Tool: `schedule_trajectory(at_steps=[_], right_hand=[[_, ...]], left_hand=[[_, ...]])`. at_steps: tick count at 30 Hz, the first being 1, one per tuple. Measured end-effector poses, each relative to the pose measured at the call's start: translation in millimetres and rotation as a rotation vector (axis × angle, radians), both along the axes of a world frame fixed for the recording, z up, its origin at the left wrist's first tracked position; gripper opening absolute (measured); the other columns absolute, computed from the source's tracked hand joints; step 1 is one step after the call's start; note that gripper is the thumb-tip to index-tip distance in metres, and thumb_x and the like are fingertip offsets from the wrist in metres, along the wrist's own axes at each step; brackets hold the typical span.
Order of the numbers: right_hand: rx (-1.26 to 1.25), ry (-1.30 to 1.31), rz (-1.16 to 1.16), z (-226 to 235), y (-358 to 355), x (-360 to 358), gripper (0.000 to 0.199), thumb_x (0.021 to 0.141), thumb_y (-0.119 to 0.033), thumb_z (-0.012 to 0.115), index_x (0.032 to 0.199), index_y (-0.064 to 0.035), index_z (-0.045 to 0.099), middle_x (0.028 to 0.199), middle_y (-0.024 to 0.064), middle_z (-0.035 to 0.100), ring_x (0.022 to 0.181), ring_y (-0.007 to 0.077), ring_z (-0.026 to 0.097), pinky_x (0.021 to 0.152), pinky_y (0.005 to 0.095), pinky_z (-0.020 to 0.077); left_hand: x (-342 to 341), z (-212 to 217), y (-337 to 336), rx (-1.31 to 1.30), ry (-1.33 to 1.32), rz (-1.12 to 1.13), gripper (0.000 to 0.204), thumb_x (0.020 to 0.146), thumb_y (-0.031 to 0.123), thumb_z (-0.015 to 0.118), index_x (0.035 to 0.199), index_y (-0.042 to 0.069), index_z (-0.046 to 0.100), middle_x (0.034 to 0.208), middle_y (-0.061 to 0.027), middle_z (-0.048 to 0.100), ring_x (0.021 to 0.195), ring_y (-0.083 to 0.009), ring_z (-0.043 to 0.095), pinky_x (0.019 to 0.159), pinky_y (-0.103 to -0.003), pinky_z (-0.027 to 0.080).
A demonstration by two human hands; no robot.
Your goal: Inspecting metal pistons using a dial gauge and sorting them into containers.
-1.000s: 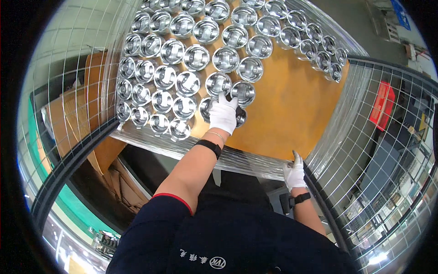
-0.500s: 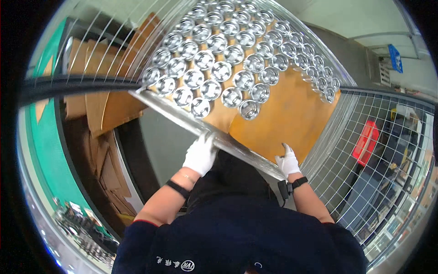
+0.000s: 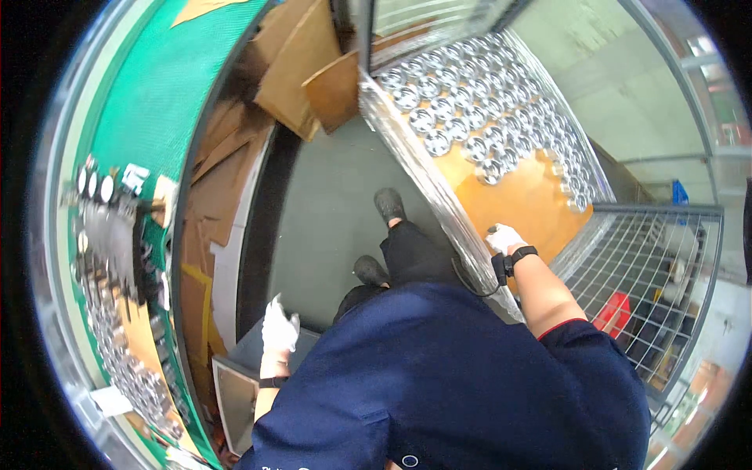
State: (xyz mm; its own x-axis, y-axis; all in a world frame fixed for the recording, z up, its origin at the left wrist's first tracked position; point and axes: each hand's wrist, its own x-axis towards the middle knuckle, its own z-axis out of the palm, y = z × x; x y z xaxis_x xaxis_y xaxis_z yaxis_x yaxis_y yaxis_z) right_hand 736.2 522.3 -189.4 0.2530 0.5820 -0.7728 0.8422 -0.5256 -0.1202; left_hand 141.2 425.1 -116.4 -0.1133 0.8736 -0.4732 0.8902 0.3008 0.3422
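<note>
The step in hand looks like a shift from the wire cage [image 3: 666, 209] toward the green counter [image 3: 141, 102] to its left. The left hand [image 3: 279, 329], well apart from the cage on that side, has its fingers loosely spread, with nothing visible in it; the right hand [image 3: 504, 239] is at the cage's near edge, curled, its grip impossible to tell. The next move probably calls for a reach with the free left hand. Inside the cage, metal parts [image 3: 476, 118] crowd the far side of a brown board [image 3: 505, 207], silvery, round and hollow-topped, finer detail blurred.
</note>
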Motion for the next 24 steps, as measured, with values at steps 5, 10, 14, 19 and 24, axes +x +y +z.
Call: schedule_trajectory(at_steps=[5, 10, 14, 19, 24], right_hand=[[0.11, 0.029, 0.332, 2.8, 61.4, -57.8, 0.046, 0.087, -0.035, 0.061, 0.117, 0.0004, 0.065, 0.121, 0.0271, 0.064, 0.115, 0.0412, 0.06, 0.099, 0.0428, 0.0481], [0.079, 0.21, 0.5, -20.6, 173.0, -98.0, 0.04, 0.091, -0.029, 0.057, 0.119, -0.0019, 0.065, 0.113, 0.0263, 0.067, 0.111, 0.0377, 0.064, 0.097, 0.0397, 0.0492], [0.249, 0.176, 0.812, -10.7, 276.4, -230.2, 0.041, 0.084, -0.025, 0.067, 0.118, -0.0017, 0.065, 0.108, 0.0238, 0.069, 0.105, 0.037, 0.066, 0.095, 0.037, 0.0507], [0.394, 0.455, 1.037, 77.3, 318.0, -420.5, 0.04, 0.086, -0.019, 0.068, 0.122, -0.0019, 0.063, 0.117, 0.0223, 0.068, 0.111, 0.034, 0.065, 0.096, 0.0393, 0.0506], [0.52, 0.67, 1.233, 149.9, 296.1, -544.9, 0.039, 0.086, -0.017, 0.067, 0.123, -0.0057, 0.065, 0.114, 0.0174, 0.07, 0.105, 0.0313, 0.068, 0.093, 0.0387, 0.0521]], left_hand=[[-44.7, 28.3, -66.5, 0.048, 0.08, 0.316, 0.061, 0.082, 0.019, 0.069, 0.137, 0.003, 0.049, 0.132, -0.0236, 0.056, 0.122, -0.0386, 0.056, 0.103, -0.045, 0.047], [-50.3, 50.9, -65.6, 0.06, 0.088, 0.559, 0.063, 0.084, 0.023, 0.066, 0.141, 0.005, 0.046, 0.138, -0.0211, 0.053, 0.125, -0.0386, 0.054, 0.105, -0.044, 0.045], [-57.7, 89.7, -73.2, 0.042, 0.139, 0.805, 0.062, 0.085, 0.024, 0.066, 0.141, 0.005, 0.046, 0.137, -0.0216, 0.052, 0.124, -0.0404, 0.054, 0.104, -0.047, 0.046], [-105.1, 126.6, -78.2, 0.221, 0.353, 0.984, 0.062, 0.084, 0.021, 0.067, 0.139, 0.003, 0.046, 0.134, -0.0223, 0.053, 0.119, -0.0406, 0.056, 0.101, -0.047, 0.047], [-195.3, 145.1, -84.8, 0.339, 0.797, 1.024, 0.057, 0.082, 0.015, 0.067, 0.134, -0.002, 0.05, 0.131, -0.0225, 0.054, 0.114, -0.0414, 0.056, 0.098, -0.046, 0.048]])
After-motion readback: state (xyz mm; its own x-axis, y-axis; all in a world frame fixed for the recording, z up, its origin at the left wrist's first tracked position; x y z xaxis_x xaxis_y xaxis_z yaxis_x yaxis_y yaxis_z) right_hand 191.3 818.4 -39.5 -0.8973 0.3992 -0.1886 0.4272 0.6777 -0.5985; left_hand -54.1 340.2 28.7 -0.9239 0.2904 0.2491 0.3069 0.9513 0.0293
